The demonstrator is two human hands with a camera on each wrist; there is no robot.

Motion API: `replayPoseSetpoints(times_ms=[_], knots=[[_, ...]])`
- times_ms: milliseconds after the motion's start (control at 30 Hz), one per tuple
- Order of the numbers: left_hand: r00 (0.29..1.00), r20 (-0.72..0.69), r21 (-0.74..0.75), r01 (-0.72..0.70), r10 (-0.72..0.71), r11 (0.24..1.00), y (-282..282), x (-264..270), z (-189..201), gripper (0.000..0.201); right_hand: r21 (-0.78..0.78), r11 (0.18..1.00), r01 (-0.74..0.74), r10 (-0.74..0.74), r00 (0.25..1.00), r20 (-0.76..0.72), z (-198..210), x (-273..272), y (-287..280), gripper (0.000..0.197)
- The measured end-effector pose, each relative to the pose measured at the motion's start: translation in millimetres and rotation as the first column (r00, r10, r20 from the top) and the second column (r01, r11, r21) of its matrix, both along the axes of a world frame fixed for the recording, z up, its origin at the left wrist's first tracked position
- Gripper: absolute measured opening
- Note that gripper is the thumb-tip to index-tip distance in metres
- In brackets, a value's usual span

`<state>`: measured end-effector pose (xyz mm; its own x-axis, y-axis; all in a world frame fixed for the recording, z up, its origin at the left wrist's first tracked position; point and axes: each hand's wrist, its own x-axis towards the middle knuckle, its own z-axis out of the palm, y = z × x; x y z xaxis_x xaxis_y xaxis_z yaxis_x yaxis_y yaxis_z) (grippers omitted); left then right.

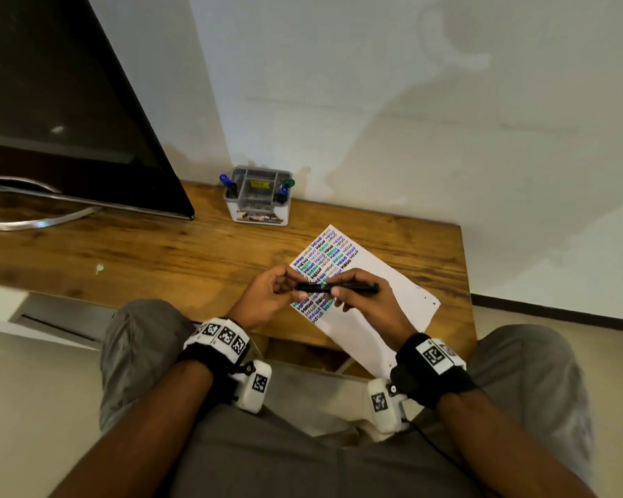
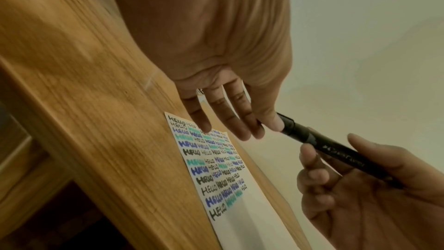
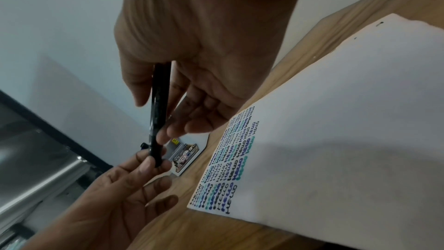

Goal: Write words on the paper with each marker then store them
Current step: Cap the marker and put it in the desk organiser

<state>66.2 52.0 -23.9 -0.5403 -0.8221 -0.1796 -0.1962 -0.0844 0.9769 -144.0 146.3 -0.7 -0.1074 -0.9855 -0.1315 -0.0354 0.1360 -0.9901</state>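
A black marker (image 1: 339, 287) lies level in the air just above the white paper (image 1: 382, 318), held by both hands. My left hand (image 1: 291, 283) pinches its left, cap end between thumb and fingers (image 2: 273, 123). My right hand (image 1: 340, 292) grips the barrel (image 2: 341, 156) with thumb and curled fingers. In the right wrist view the marker (image 3: 157, 113) runs down from my right hand (image 3: 159, 119) to the left fingertips (image 3: 146, 163). The paper (image 3: 336, 121) carries rows of "HELLO" in black, blue and teal (image 2: 213, 170) on its left part. Its right part is blank.
A grey desk organizer (image 1: 256, 210) stands at the back of the wooden table (image 1: 141, 253) with blue and green markers (image 1: 287, 184) upright in its pockets. A dark screen (image 1: 69, 109) on a metal stand fills the left. The table ends just right of the paper.
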Motion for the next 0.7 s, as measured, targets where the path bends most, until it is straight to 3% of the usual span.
replayPoseSetpoints(times_ms=[133, 267, 400, 467, 600, 700], knots=[[0.999, -0.035, 0.006, -0.038, 0.038, 0.999, -0.2, 0.6, 0.6, 0.026, 0.076, 0.996, -0.037, 0.028, 0.993, 0.113, -1.4, -8.4, 0.7, 0.023], [0.993, -0.100, 0.050, -0.052, 0.057, 0.997, -0.3, -0.6, 1.1, 0.022, 0.031, 0.999, -0.028, 0.031, 0.992, -0.125, -5.5, -16.4, -2.8, 0.019], [0.988, -0.142, 0.058, -0.047, 0.055, 0.997, 0.0, -3.1, 2.7, 0.017, 0.015, 0.995, -0.099, 0.097, 0.918, -0.385, -10.6, -9.5, -2.3, 0.020], [0.987, -0.149, 0.057, -0.055, 0.063, 0.997, -2.3, -3.6, 2.4, 0.016, 0.001, 0.994, -0.107, 0.097, 0.898, -0.429, -9.4, -3.2, -3.9, 0.018], [0.985, -0.163, 0.037, -0.045, 0.050, 0.998, -6.8, -0.1, 1.8, 0.015, 0.076, 0.992, -0.102, 0.122, 0.925, -0.360, -10.8, 4.8, -11.3, 0.015], [0.986, -0.160, 0.021, -0.041, 0.043, 0.999, -10.1, 1.1, 1.2, 0.013, 0.201, 0.975, -0.099, 0.128, 0.982, -0.141, -9.8, 6.7, -15.6, 0.020]])
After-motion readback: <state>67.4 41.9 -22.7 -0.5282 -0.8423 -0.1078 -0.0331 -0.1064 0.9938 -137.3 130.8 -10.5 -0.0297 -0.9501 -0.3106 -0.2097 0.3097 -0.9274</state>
